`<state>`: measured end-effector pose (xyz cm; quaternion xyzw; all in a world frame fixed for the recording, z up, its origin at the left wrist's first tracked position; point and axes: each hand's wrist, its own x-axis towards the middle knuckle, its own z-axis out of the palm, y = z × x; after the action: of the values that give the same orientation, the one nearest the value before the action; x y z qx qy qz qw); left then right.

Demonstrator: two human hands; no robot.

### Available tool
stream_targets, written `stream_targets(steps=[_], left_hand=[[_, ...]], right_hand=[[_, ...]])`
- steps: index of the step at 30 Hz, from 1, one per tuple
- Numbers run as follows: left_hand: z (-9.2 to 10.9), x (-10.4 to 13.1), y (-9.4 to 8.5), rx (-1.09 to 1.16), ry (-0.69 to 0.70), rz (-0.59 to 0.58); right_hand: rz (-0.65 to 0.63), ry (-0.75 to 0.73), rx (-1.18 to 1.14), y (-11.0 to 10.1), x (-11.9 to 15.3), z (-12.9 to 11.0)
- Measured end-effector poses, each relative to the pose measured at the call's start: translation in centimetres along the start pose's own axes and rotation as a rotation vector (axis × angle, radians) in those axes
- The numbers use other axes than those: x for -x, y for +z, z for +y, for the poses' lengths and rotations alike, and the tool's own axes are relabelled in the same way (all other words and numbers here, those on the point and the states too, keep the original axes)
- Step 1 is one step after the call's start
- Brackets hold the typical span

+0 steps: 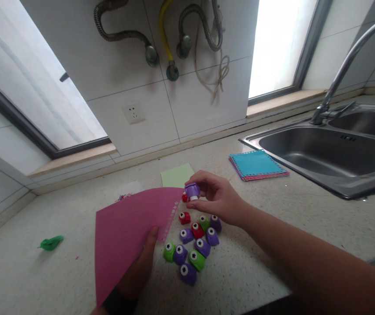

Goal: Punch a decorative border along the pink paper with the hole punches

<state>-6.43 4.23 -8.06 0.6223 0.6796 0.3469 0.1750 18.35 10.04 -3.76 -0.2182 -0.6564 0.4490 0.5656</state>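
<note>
My left hand point(141, 267) holds a large pink sheet of paper point(128, 236) near its lower right edge, thumb on top. A row of small punched shapes runs along the sheet's right edge. Between the thumb and fingers of my right hand point(216, 197) is a purple craft punch point(192, 190), just beyond the sheet's upper right corner. Several more punches in purple, red point(197, 230) and green point(197, 260) lie in a cluster on the counter point(246, 262), right of the sheet and below my right hand.
Behind my right hand lies a pale green sheet point(176, 175). A stack of blue and pink punched papers point(257, 164) rests near the sink point(318, 153). Colourful paper scraps point(123, 197) show behind the pink sheet. A green crumpled item point(51, 243) is at the left.
</note>
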Motion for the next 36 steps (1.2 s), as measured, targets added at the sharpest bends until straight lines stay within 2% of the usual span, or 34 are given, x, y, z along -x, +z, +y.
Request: stream_targets(steps=[3,10,19,23,28,32,36], left_hand=[[-0.3,0.0,0.1,0.007,-0.089,0.009],[-0.3,0.0,0.2,0.014,-0.071,0.011],[0.1,0.3,0.2,-0.004,-0.132,-0.034],[-0.2,0.2,-0.2,-0.03,-0.091,-0.019],[-1.4,-0.1,-0.1,-0.021,0.004,0.006],[-1.9,-0.2,0.6,0.019,0.001,-0.006],[-1.4,-0.1,0.8,0.141,-0.019,-0.053]], right_hand=[[-0.007,-0.003,-0.041,0.1,0.0,0.0],[-0.01,0.013,-0.071,0.3,0.1,0.2],[-0.014,0.227,-0.069,0.2,-0.2,0.0],[-0.033,0.299,-0.115,0.2,-0.5,0.1],[-0.093,0.407,-0.129,-0.2,-0.4,0.5],[-0.122,0.45,-0.121,-0.4,-0.3,0.9],[-0.144,0.479,-0.104,-0.4,-0.2,1.0]])
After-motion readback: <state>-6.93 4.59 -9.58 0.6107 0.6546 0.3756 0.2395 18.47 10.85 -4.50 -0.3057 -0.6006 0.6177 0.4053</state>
